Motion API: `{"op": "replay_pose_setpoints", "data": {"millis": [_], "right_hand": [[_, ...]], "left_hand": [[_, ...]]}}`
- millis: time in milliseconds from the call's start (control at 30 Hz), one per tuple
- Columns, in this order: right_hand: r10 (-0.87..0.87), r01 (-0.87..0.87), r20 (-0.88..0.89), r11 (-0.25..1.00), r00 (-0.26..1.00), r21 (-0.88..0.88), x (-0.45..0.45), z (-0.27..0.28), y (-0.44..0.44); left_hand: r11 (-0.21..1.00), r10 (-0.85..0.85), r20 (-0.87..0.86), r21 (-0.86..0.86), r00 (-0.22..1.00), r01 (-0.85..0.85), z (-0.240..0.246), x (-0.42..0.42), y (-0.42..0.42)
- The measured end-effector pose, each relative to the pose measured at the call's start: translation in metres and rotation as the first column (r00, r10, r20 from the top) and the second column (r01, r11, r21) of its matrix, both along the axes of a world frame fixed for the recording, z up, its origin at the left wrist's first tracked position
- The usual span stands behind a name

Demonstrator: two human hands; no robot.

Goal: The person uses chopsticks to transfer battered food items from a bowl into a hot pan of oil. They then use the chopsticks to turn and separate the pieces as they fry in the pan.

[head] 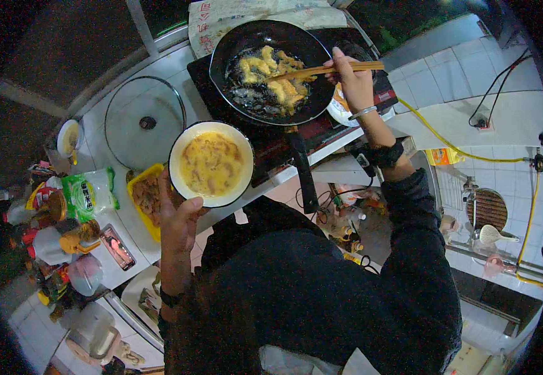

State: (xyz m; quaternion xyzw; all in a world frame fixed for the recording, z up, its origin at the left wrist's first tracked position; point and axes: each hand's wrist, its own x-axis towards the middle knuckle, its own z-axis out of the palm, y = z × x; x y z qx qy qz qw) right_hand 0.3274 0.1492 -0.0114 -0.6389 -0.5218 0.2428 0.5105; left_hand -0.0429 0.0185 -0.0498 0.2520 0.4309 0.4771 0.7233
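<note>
My left hand (180, 225) grips the rim of a white bowl (175, 164) with a dark edge. Inside it is a yellow batter (213, 161) with pieces of food in it. My right hand (353, 82) holds a pair of wooden chopsticks (306, 71), their tips down among the frying food. A black frying pan (316, 49) with a long dark handle (303, 168) sits on the cooktop (271, 152). Golden battered pieces (285, 91) lie in bubbling oil. Partly hidden behind my right wrist, a plate (339, 112) carries some fried pieces.
A glass lid (131, 126) and a yellow tray (135, 180) of meat lie left of the bowl. Nearby are a green-and-white bag (88, 193), a lit phone (118, 248) and several jars and bottles. The yellow cable (445, 140) runs along the right. Under the counter hang cords.
</note>
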Motion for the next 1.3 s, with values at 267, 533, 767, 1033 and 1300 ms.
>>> {"op": "replay_pose_setpoints", "data": {"millis": [267,533,767,1033,1300], "right_hand": [[-0.292,0.29,-0.011,0.942,0.956,0.172,0.1,0.03,-0.035],[-0.272,0.31,0.512,0.951,0.815,0.012,0.156,0.016,-0.057],[-0.315,0.267,0.459,0.949,0.831,0.169,0.132,0.039,-0.044],[0.209,-0.281,0.486,0.956,0.849,0.081,0.037,0.002,-0.032],[-0.024,0.022,0.104,1.0,0.994,0.017,0.016,-0.025,0.006]], "left_hand": [[1.0,-0.016,0.014,0.013,1.0,0.016,0.003,0.004,0.003],[1.0,-0.024,0.012,0.007,1.0,0.024,0.0,0.011,0.009],[0.998,-0.048,-0.025,0.031,0.999,0.048,-0.001,0.009,0.009],[1.0,0.013,-0.012,0.004,1.0,-0.013,0.002,0.007,0.004],[0.999,0.049,0.003,-0.011,0.999,-0.049,0.004,0.003,-0.002]]}}
